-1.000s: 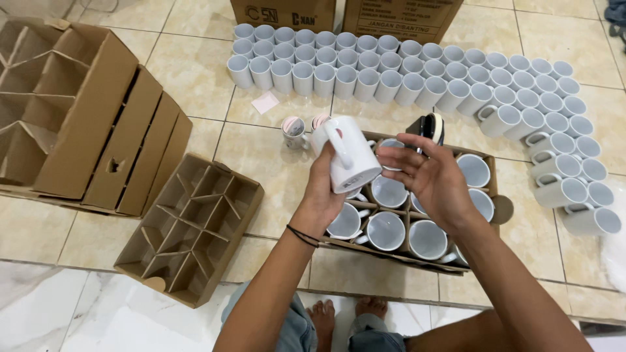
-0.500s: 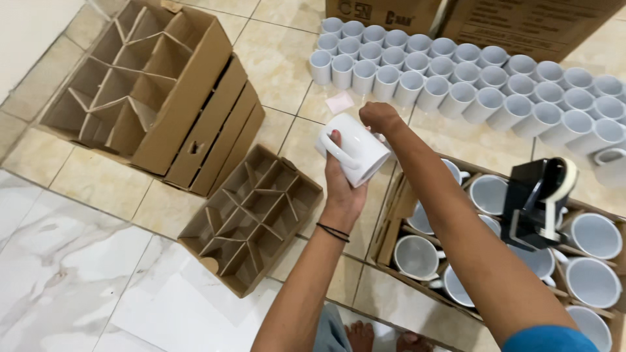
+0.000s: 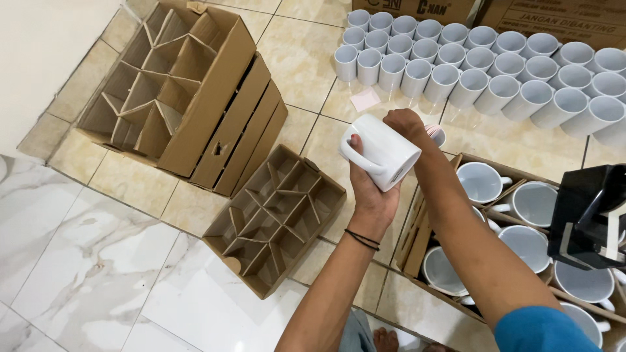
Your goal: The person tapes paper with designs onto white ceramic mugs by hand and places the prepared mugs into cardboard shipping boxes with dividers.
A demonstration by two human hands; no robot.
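Note:
My left hand (image 3: 373, 190) holds a white mug (image 3: 380, 150) on its side above the floor, thumb by the handle, which points left. My right hand (image 3: 403, 122) reaches across from the right, its fingers curled over the mug's far edge; what they grip is hidden. Just beyond it lies a small roll with a pinkish edge (image 3: 437, 133). Below my right forearm is an open cardboard box (image 3: 422, 229) with white mugs (image 3: 481, 182) standing in it.
Rows of several white mugs (image 3: 456, 72) lie on the tiles at the top. An empty cardboard divider tray (image 3: 274, 218) sits left of my hands, a stack of divider boxes (image 3: 179, 91) further left. A black tape dispenser (image 3: 590, 218) rests on the box at right.
The view has swung left and down. The mug has stayed in my left hand, and my right hand has stayed on its far edge. The tape dispenser now sits at the right edge.

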